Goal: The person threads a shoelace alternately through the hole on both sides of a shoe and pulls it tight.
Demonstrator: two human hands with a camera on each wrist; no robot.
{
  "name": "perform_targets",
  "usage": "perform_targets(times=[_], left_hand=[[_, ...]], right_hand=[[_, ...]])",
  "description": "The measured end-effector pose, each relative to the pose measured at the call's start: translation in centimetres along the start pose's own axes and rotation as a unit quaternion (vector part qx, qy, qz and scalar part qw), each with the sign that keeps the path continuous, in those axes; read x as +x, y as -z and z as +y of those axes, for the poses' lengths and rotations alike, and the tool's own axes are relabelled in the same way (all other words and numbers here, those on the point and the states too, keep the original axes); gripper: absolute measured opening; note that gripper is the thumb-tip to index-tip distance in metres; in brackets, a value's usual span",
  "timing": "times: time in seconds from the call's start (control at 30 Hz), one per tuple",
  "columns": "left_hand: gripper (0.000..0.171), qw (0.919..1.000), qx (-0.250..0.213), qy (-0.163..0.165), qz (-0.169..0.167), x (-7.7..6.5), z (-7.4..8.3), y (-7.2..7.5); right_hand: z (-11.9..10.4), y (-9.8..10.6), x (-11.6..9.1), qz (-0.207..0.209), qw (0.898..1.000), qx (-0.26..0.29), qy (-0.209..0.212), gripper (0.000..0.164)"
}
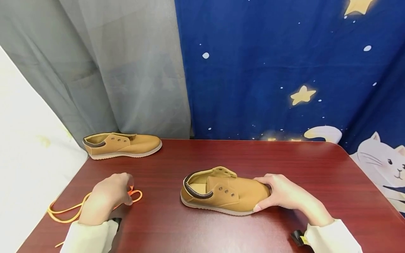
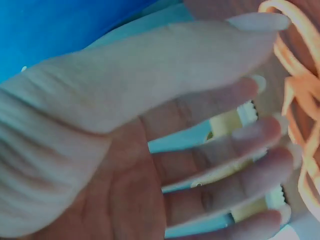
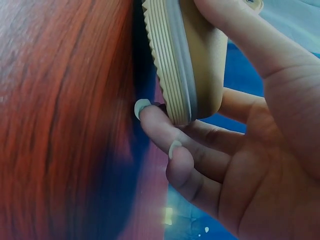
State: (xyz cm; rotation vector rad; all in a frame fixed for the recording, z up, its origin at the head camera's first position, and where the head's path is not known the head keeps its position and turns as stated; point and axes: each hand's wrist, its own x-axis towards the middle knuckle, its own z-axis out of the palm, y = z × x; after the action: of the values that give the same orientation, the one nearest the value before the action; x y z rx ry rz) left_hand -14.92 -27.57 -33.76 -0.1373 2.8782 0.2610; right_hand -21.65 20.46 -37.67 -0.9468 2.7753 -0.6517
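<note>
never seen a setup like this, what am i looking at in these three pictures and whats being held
There is no machine here: a person works bare-handed. The wide picture comes from a camera worn on the head; the two close-ups come from cameras on the left and right wrists. On the glossy reddish-brown table are a tan low-cut shoe with a pale sole, a matching tan shoe at the far left, and a thin orange cord. The right hand grips the nearer shoe by its toe. The left hand is over the cord and doesn't appear to grip it.
</note>
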Motion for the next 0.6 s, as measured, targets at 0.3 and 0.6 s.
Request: perform_targets(times=[0.3,0.6], left_hand=[[0.021,0.9992,0.037,0.014,0.005,0.7,0.2,-1.2],[0.017,0.9996,0.024,-0.015,0.009,1.1,0.7,-1.7]], right_hand=[[0.0,-0.4,-0.3,0.007,1.0,0.007,-0.01,0.086],[0.3,-0.8,0.1,0.015,0.999,0.032,-0.015,0.085]])
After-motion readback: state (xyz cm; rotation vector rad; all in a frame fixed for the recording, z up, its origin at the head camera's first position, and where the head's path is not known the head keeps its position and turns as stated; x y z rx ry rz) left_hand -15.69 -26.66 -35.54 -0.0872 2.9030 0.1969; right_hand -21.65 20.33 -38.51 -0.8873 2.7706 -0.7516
